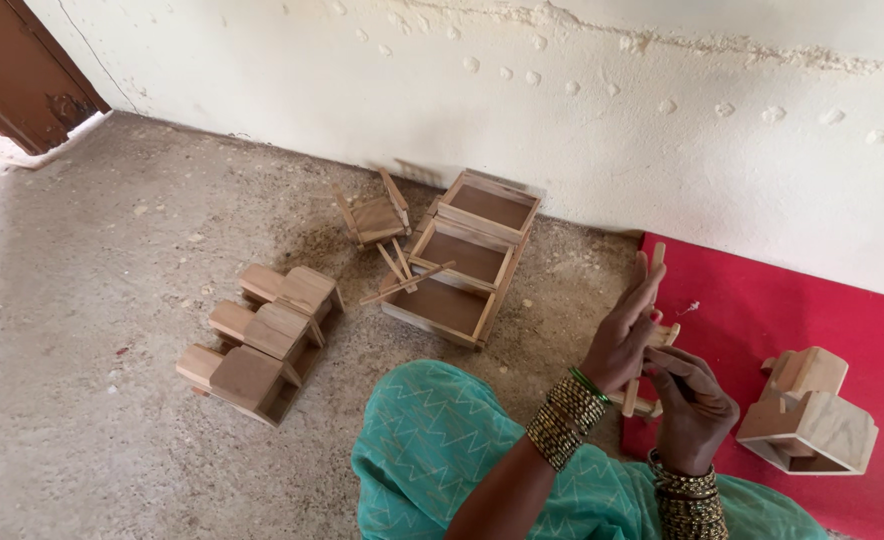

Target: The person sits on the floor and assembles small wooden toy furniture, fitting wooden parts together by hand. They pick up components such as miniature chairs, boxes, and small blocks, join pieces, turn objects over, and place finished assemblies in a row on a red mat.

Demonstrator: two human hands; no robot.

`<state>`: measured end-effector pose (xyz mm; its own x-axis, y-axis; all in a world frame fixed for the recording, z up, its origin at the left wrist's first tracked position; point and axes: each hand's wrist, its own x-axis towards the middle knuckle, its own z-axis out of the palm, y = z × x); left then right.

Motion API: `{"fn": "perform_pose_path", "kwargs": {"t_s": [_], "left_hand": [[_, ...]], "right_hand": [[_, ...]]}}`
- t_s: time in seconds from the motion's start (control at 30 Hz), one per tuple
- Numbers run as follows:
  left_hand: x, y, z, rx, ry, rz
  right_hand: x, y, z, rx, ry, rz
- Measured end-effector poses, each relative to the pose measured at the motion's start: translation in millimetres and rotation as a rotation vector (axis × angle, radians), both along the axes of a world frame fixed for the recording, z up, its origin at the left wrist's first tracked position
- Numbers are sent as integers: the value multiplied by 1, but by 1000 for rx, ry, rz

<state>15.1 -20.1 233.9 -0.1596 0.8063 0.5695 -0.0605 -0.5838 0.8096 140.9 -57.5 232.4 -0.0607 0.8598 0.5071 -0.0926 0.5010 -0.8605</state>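
Small frame of thin wooden slats held up over the edge of the red mat, between both hands. Left hand steadies it, fingers half open and resting along an upright slat. Right hand has fingers pinched closed on a lower piece.

Judged step: fitting or seating a slat into the frame. Next move likely needs the frame kept steady while the pinched piece is pressed straight home.

Finished wooden toy house sits on the mat, near the right hand. Three similar pieces stand on the concrete floor. Open wooden trays and a small chair lie by the wall.

No packages, labels or signs in view.
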Motion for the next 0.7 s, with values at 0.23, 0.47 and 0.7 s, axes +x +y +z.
{"fn": "perform_pose_path", "kwargs": {"t_s": [0.23, 0.47, 0.7], "left_hand": [[-4, 0, -12, 71, 71, 49], [0, -14, -17, 121, 91, 46], [3, -24, 4, 115, 76, -33]], "right_hand": [[-9, 1, -4, 28, 79, 65], [-12, 24, 5, 27, 119, 94], [-12, 61, 26, 98, -114, -108]]}}
